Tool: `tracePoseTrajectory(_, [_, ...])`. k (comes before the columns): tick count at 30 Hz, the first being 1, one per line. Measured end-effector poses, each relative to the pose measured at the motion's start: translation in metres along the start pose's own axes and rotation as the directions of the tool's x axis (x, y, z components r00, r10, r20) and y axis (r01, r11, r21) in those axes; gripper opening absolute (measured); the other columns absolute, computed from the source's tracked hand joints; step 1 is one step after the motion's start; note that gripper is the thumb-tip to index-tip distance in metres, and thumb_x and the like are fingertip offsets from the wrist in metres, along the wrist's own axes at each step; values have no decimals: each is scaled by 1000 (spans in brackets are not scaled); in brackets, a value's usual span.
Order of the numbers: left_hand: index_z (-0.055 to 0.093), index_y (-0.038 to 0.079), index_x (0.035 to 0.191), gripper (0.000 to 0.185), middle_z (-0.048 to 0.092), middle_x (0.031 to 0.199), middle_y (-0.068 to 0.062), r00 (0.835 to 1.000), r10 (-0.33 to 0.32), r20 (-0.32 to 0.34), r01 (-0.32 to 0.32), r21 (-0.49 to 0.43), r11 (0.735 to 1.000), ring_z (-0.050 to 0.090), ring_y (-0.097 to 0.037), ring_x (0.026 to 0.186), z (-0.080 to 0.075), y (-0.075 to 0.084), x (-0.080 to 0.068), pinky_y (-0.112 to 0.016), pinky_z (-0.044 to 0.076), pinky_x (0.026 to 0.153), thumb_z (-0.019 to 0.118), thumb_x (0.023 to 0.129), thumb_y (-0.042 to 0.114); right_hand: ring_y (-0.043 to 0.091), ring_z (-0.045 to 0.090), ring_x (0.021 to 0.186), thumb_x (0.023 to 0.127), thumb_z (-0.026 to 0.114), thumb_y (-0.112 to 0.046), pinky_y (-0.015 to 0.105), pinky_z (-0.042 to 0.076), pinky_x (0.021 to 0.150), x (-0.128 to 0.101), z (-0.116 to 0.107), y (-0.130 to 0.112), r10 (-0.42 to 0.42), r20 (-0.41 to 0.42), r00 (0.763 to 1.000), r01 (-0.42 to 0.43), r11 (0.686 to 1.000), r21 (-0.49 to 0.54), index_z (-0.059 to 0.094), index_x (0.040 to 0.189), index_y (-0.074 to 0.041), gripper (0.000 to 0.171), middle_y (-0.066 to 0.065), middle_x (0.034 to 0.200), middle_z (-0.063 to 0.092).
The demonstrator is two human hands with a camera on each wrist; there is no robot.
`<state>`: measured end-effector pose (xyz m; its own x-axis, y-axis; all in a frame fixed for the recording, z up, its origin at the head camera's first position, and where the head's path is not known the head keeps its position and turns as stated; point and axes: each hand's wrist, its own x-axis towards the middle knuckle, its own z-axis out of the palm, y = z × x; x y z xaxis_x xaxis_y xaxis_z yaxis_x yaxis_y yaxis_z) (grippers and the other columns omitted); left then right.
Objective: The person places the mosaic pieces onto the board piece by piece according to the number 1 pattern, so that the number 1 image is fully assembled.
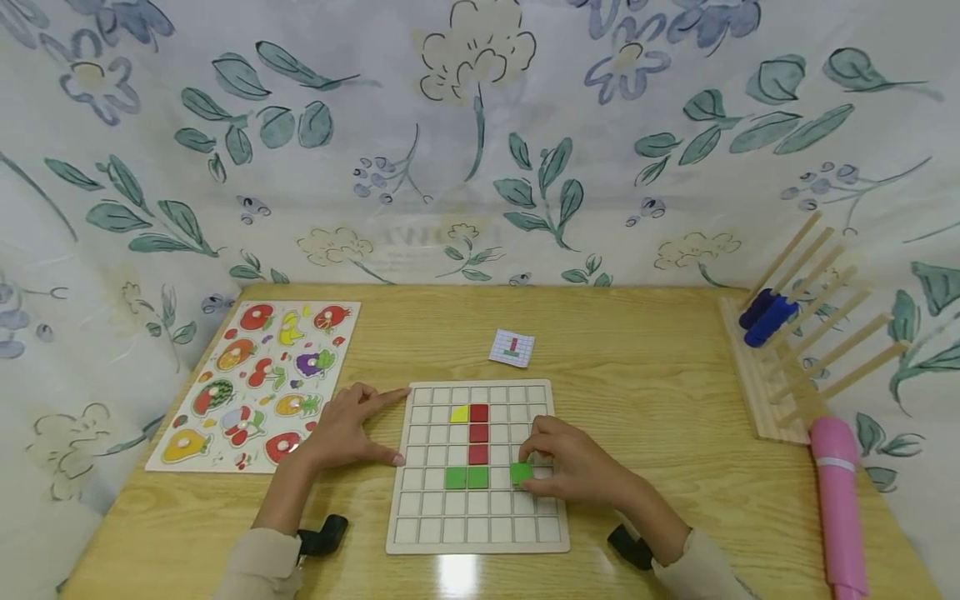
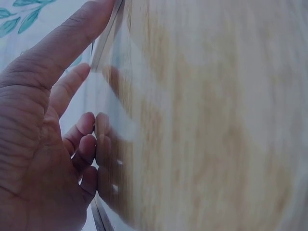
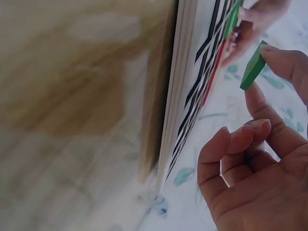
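My right hand [image 1: 581, 467] pinches a green square tile [image 3: 254, 66] between thumb and index finger, over the right part of the white grid board [image 1: 477, 532]. In the right wrist view the tile is tilted and apart from the board. My left hand [image 1: 341, 429] lies at the board's left side, index finger and thumb stretched out to its edge, other fingers bent loosely. On the board are a yellow tile [image 1: 459, 413] with one slanted or curved side, a column of red square tiles [image 1: 478, 433], and two green square tiles [image 1: 467, 477] side by side.
A small printed card [image 1: 512, 347] with a grid pattern lies behind the board. At the left is a fruit puzzle board [image 1: 258, 387]. A wooden peg rack [image 1: 757, 383] with blue pieces and a pink cylindrical object [image 1: 838, 508] stand at the right. Patterned cloth hangs behind the table.
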<state>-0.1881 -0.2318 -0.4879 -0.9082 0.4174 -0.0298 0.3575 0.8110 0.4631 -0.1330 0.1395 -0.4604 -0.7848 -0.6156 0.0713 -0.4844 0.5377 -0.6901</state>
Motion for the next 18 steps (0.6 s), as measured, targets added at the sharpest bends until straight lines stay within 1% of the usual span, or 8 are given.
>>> tracePoseTrajectory(2, [50, 35, 146, 98, 42, 100, -2, 1000, -6, 2, 6, -5, 1000, 32, -18, 83, 1, 0, 1, -34, 27, 73, 84, 59, 66, 11, 45, 79, 79, 83, -20, 19, 39, 69, 4, 1, -2, 9, 24, 1000, -9, 1000, -23, 72, 92, -14, 18, 0, 83, 48])
tracePoseTrajectory(7, [50, 35, 146, 99, 42, 101, -2, 1000, -9, 5, 10, -13, 1000, 33, -18, 84, 2, 2, 3, -34, 27, 74, 84, 58, 66, 6, 44, 79, 80, 82, -23, 18, 41, 69, 12, 5, -5, 4, 63, 998, 0, 997, -72, 73, 93, -12, 19, -2, 85, 48])
tracePoseTrajectory(11, [50, 35, 146, 99, 43, 101, -2, 1000, -7, 8, 7, -20, 1000, 33, -18, 84, 1, 4, 3, -34, 27, 74, 85, 58, 66, 4, 41, 78, 80, 82, -25, 17, 39, 67, 15, 9, -5, -13, 73, 997, 22, 993, -119, 72, 93, -12, 21, -4, 86, 47])
tracePoseTrajectory(18, [50, 35, 146, 100, 43, 102, -2, 1000, -17, 15, 17, -12, 1000, 33, -18, 84, 2, 5, 3, -34, 27, 74, 85, 57, 66, 6, 41, 79, 81, 81, -28, 18, 39, 68, 16, 17, -5, -17, 83, 996, 34, 978, -206, 72, 93, -12, 21, -7, 87, 44])
